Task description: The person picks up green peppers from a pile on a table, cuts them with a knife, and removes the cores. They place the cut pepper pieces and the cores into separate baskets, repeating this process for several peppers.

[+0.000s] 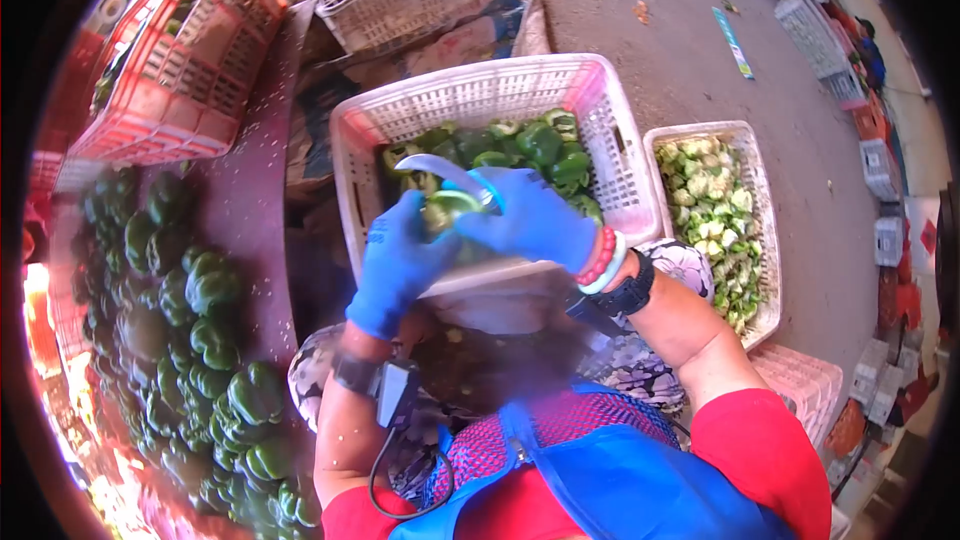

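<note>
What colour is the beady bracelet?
The beady bracelet is pinkish red, best seen in the head view.

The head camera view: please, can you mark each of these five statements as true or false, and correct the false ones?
1. The right hand holds a knife with a curved blade. True.
2. The left hand is empty. False: it holds a cut green pepper.
3. A pile of green peppers lies at the person's left side. True.
4. Both hands are without gloves. False: both wear blue gloves.
5. The smaller crate at the right is full of red tomatoes. False: it holds pale green and whitish pieces.
</note>
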The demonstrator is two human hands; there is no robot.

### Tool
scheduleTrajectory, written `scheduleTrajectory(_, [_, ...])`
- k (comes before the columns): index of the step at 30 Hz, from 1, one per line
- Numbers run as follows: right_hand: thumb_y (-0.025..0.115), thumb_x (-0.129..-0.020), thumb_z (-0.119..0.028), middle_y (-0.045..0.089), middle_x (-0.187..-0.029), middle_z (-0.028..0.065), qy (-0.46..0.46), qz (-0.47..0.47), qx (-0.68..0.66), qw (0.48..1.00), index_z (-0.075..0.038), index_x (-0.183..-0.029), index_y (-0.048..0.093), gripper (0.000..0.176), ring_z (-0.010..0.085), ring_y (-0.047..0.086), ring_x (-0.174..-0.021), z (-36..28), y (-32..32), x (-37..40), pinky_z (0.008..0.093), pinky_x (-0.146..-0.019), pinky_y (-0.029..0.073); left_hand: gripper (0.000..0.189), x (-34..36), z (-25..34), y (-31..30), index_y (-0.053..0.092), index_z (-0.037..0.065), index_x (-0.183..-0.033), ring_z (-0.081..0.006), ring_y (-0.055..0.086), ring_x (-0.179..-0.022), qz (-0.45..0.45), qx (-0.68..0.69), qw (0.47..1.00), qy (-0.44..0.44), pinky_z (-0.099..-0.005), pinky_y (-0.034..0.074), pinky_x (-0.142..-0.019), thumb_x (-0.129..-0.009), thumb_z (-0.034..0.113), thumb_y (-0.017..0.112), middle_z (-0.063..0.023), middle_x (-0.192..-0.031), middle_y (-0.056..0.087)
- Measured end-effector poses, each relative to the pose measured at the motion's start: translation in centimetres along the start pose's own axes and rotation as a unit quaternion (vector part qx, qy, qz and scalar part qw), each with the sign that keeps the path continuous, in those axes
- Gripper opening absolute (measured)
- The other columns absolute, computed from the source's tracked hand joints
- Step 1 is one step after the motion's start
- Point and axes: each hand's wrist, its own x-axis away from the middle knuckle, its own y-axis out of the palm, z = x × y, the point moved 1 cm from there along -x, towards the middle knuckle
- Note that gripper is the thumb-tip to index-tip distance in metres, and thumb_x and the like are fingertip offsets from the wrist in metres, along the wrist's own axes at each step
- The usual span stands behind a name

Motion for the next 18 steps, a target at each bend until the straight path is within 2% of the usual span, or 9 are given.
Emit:
scheduleTrajectory(2, [0.081, -0.078, -0.033, 0.070, -0.092, 0.0142, -0.046, 0.010, -0.108, 0.993, -0.005, -0.111, 0.066, 0.045, 0.0284, 0.068, -0.082, -0.2, -0.2, 0.0, 0.0397, -0.076, 0.053, 0.027, 0.0, 0.2, -0.8, 0.060, 0.000, -0.099, -0.0119, 0.060, -0.071, -0.014, 0.074, 0.997, -0.035, -0.0313, 0.051, -0.066, -0.083, 0.019, 0.072, -0.0073, -0.077, 0.065])
scheduleTrajectory(3, [0.082, -0.078, -0.032, 0.070, -0.093, 0.0115, -0.071, 0.021, -0.171, 0.983, -0.005, -0.113, 0.066, 0.047, 0.0262, 0.067, -0.082, -0.2, 0.0, 0.1, 0.0390, -0.077, 0.052, 0.030, 0.0, -0.8, -0.6, 0.061, -0.001, -0.098, -0.0112, 0.061, -0.072, 0.001, 0.162, 0.984, -0.073, -0.0316, 0.051, -0.065, -0.082, 0.021, 0.074, -0.0082, -0.079, 0.067])
scheduleTrajectory(4, [0.082, -0.080, -0.031, 0.070, -0.094, 0.0078, -0.053, 0.014, -0.255, 0.965, -0.005, -0.116, 0.065, 0.047, 0.0220, 0.066, -0.081, 0.1, 0.9, 0.2, 0.0360, -0.075, 0.052, 0.033, 0.0, -0.8, -0.4, 0.063, -0.002, -0.097, -0.0104, 0.062, -0.073, 0.016, 0.247, 0.962, -0.114, -0.0319, 0.052, -0.065, -0.081, 0.023, 0.076, -0.0092, -0.082, 0.069])
scheduleTrajectory(6, [0.081, -0.083, -0.029, 0.069, -0.096, 0.0006, -0.015, 0.012, -0.420, 0.907, -0.006, -0.121, 0.063, 0.048, 0.0136, 0.064, -0.078, 0.3, 2.5, 0.4, 0.0298, -0.069, 0.052, 0.024, 0.2, -0.9, -0.3, 0.064, 0.000, -0.097, -0.0067, 0.059, -0.075, -0.017, 0.309, 0.942, -0.133, -0.0266, 0.050, -0.067, -0.085, 0.019, 0.071, -0.0023, -0.083, 0.066])
scheduleTrajectory(7, [0.081, -0.084, -0.030, 0.069, -0.096, 0.0004, 0.051, -0.026, -0.479, 0.876, -0.006, -0.121, 0.063, 0.047, 0.0118, 0.063, -0.076, 0.3, 2.7, 0.9, 0.0272, -0.066, 0.051, 0.022, 0.3, -1.9, 0.2, 0.064, 0.001, -0.096, -0.0063, 0.058, -0.076, -0.028, 0.349, 0.927, -0.134, -0.0259, 0.050, -0.068, -0.085, 0.018, 0.070, -0.0013, -0.083, 0.066])
scheduleTrajectory(10, [0.075, -0.088, -0.033, 0.069, -0.091, 0.0017, 0.117, -0.074, -0.537, 0.832, -0.007, -0.117, 0.065, 0.040, 0.0084, 0.061, -0.071, -0.4, 2.3, 1.3, 0.0225, -0.059, 0.048, 0.016, 0.6, -2.4, 0.1, 0.064, 0.002, -0.098, -0.0076, 0.059, -0.081, -0.073, 0.467, 0.869, -0.146, -0.0257, 0.051, -0.072, -0.089, 0.016, 0.065, 0.0000, -0.090, 0.065])
scheduleTrajectory(11, [0.073, -0.089, -0.035, 0.069, -0.090, 0.0022, 0.135, -0.079, -0.552, 0.819, -0.007, -0.115, 0.066, 0.038, 0.0073, 0.061, -0.069, -0.7, 2.2, 1.3, 0.0210, -0.057, 0.047, 0.018, 0.7, -3.3, 0.4, 0.064, 0.002, -0.101, -0.0089, 0.060, -0.081, -0.047, 0.423, 0.898, -0.114, -0.0263, 0.051, -0.073, -0.089, 0.015, 0.066, -0.0007, -0.091, 0.065])
scheduleTrajectory(14, [0.069, -0.091, -0.040, 0.069, -0.084, 0.0050, 0.146, -0.090, -0.563, 0.809, -0.008, -0.112, 0.066, 0.039, 0.0113, 0.062, -0.060, 0.1, 2.8, 0.9, 0.0226, -0.050, 0.046, 0.026, 0.3, -1.1, -0.5, 0.061, 0.001, -0.111, -0.0149, 0.066, -0.085, -0.051, 0.626, 0.766, -0.137, -0.0288, 0.054, -0.076, -0.088, 0.011, 0.068, -0.0039, -0.093, 0.066])
scheduleTrajectory(18, [0.067, -0.092, -0.042, 0.069, -0.083, 0.0055, 0.186, -0.072, -0.596, 0.778, -0.007, -0.111, 0.064, 0.040, 0.0132, 0.062, -0.058, -0.9, 3.0, 0.4, 0.0244, -0.048, 0.047, 0.025, -0.3, -2.0, -0.6, 0.060, 0.002, -0.110, -0.0164, 0.066, -0.087, -0.044, 0.656, 0.745, -0.108, -0.0304, 0.055, -0.079, -0.087, 0.012, 0.066, -0.0049, -0.097, 0.066])
